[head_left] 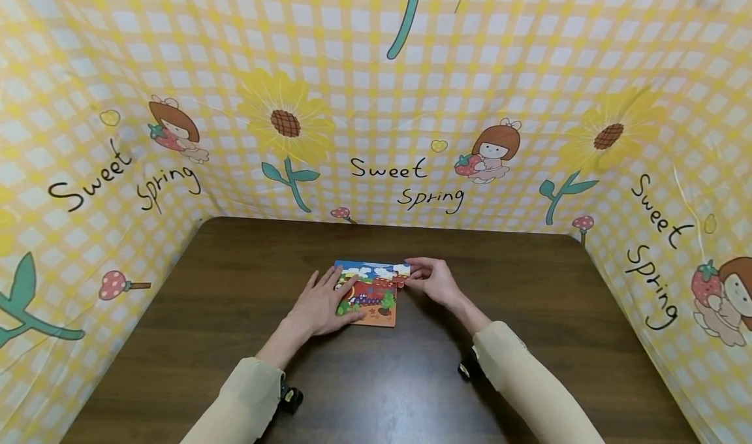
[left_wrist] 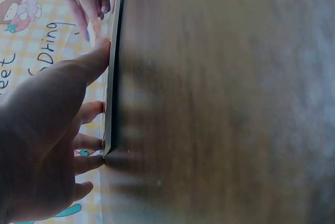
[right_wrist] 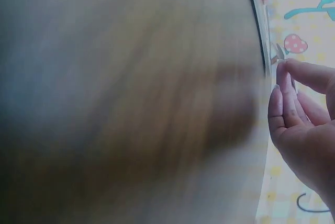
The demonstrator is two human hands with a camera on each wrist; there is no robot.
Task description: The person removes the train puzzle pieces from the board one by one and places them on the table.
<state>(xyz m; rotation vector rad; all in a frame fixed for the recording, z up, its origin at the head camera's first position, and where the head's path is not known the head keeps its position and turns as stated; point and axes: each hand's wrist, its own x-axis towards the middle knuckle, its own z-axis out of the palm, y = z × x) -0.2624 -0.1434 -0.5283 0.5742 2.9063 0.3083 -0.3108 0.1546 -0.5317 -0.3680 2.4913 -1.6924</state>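
Note:
A colourful jigsaw puzzle board (head_left: 378, 315) lies flat on the table, its picture showing clouds, a red shape and a small train. Across its left side rests my left hand (head_left: 322, 305), fingers spread and the thumb along the lower edge. My right hand (head_left: 436, 281) pinches a puzzle piece (head_left: 402, 273) between thumb and fingertips at the board's upper right corner. In the left wrist view the board's edge (left_wrist: 113, 72) is seen from the side, with the left fingers on top. The right wrist view shows the piece (right_wrist: 279, 52) edge-on, tilted at the fingertips.
The dark wooden table (head_left: 247, 261) surrounds the board. A yellow checked cloth (head_left: 376, 104) with printed flowers and figures stands behind and on both sides. Each forearm carries a black wrist device, the left one (head_left: 290, 397) near the sleeve cuff.

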